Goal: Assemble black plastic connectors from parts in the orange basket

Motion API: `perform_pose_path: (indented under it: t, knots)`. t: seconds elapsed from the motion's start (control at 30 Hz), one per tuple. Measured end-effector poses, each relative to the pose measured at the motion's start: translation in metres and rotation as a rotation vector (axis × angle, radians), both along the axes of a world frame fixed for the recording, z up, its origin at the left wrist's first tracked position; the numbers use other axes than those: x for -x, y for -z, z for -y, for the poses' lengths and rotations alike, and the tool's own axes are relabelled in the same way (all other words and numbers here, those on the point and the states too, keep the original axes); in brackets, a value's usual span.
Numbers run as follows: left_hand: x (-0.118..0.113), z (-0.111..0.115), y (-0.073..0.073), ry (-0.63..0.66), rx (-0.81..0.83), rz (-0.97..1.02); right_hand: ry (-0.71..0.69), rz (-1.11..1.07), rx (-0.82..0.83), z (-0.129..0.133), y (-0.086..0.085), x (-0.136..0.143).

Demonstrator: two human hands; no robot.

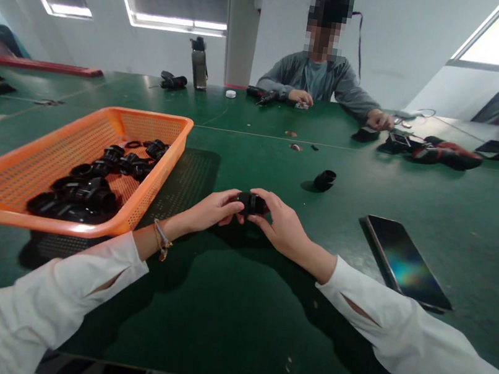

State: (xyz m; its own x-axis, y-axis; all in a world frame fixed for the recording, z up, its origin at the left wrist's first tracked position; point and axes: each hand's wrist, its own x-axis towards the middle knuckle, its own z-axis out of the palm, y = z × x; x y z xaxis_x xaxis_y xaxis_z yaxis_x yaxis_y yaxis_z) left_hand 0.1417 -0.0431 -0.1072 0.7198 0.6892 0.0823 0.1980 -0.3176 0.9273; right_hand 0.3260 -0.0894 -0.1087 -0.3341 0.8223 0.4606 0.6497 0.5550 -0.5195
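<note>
Between my two hands, just above the green table (pixel 211 319), is a black plastic pipe fitting (pixel 250 204). My left hand (pixel 215 210) grips its left end with thumb and fingers. On the other end, my right hand (pixel 279 219) is closed, fingers over the top and thumb below. Part of the fitting is hidden by the fingers. Left of my hands stands an orange basket (pixel 140 195) holding several black plastic fittings (pixel 89 191). A single short black tube piece (pixel 325 180) lies beyond my right hand.
A phone (pixel 402 260) lies near my right forearm. Across the table sits a person (pixel 318 72) with both hands on the tabletop. Near them are a power drill (pixel 263 94), a bottle (pixel 198 64) and a red and black item (pixel 449 154).
</note>
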Motion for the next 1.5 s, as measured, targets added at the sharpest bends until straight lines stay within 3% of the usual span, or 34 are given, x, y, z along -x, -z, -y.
perform_pose_path:
  t: [0.1, 0.3, 1.07, 1.2, 1.5]
  knots:
    - [-0.002, 0.003, -0.002, -0.007, 0.046, 0.004, -0.019, 0.070, -0.044, 0.000, 0.000, 0.000]
    - [-0.004, 0.012, -0.008, -0.121, -0.139, -0.172, -0.004, 0.108, 0.002, -0.001, 0.003, 0.000]
    - [0.008, 0.011, -0.002, -0.098, -0.546, -0.159, -0.049, -0.105, 0.118, 0.014, -0.006, 0.007]
    - [0.008, 0.009, -0.003, -0.074, -0.524, -0.168, -0.041, -0.106, 0.132, 0.013, -0.009, 0.007]
    - [0.001, 0.008, -0.005, -0.161, -0.461, -0.254, 0.023, -0.141, 0.256, 0.004, -0.009, 0.008]
